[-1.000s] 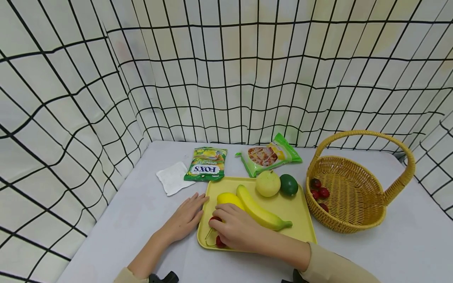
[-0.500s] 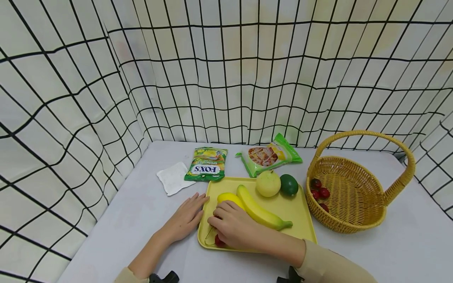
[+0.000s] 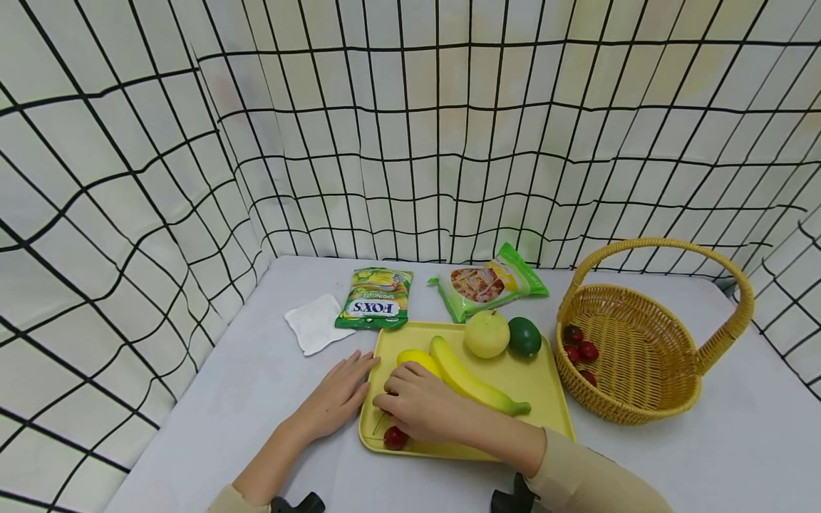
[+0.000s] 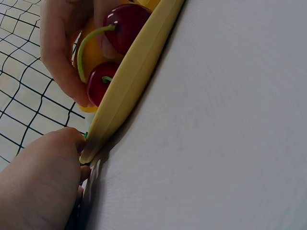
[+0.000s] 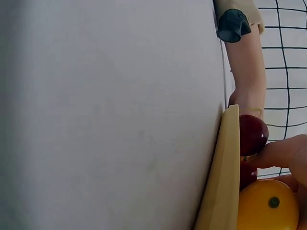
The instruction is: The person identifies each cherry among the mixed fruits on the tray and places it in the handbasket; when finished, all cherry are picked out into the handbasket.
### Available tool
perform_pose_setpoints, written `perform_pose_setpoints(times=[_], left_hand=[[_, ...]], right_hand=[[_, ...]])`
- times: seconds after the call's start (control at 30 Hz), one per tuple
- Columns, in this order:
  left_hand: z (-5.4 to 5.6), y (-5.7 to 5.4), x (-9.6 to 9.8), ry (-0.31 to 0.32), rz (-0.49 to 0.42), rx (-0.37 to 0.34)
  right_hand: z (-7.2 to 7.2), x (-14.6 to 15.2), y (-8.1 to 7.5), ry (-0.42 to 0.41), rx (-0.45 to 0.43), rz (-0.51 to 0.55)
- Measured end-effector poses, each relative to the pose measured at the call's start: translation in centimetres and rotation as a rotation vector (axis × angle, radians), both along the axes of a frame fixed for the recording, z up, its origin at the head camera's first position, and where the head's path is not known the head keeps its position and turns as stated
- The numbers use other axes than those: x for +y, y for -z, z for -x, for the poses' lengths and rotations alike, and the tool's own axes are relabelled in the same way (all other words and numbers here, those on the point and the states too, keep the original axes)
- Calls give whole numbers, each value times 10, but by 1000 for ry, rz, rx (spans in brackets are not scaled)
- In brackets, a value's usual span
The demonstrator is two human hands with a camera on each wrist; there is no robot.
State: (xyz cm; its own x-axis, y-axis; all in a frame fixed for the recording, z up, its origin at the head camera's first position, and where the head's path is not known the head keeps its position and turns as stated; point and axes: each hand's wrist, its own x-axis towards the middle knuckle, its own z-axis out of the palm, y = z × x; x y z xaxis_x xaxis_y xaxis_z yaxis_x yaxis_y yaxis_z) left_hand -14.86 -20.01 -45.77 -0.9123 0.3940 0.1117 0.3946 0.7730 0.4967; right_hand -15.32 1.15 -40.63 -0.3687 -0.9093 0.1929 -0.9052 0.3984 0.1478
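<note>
My right hand (image 3: pixel 426 406) reaches over the front left of the yellow tray (image 3: pixel 545 427), its thumb and a finger pinching a dark red cherry (image 4: pixel 97 85) with a green stem. That cherry is hidden behind the fingers in the head view. A second cherry (image 3: pixel 395 437) lies on the tray by the front rim, close beside the thumb. Just beyond the knuckles is a smooth yellow fruit (image 5: pixel 268 208), partly covered by the hand. My left hand (image 3: pixel 336 392) rests with loosely straight fingers at the tray's left edge, fingertips touching the rim.
A banana (image 3: pixel 471 381), a pale green pear (image 3: pixel 486 333) and a dark green fruit (image 3: pixel 524 337) share the tray. Behind are a Fox's bag (image 3: pixel 375 298), a green snack bag (image 3: pixel 484 283) and a white cloth (image 3: pixel 316 324). Several cherries sit in the wicker basket (image 3: pixel 641 356) at right.
My right hand has shifted slightly left and curled further over its cherry, which the head view no longer shows. The front cherry is more exposed. My left hand stays in place.
</note>
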Motion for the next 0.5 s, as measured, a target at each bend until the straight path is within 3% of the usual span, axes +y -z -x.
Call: perform_pose_setpoints(times=[0.5], left_hand=[[1, 1, 0, -10, 4, -9]], right_hand=[[0, -2, -1, 17, -54, -36]])
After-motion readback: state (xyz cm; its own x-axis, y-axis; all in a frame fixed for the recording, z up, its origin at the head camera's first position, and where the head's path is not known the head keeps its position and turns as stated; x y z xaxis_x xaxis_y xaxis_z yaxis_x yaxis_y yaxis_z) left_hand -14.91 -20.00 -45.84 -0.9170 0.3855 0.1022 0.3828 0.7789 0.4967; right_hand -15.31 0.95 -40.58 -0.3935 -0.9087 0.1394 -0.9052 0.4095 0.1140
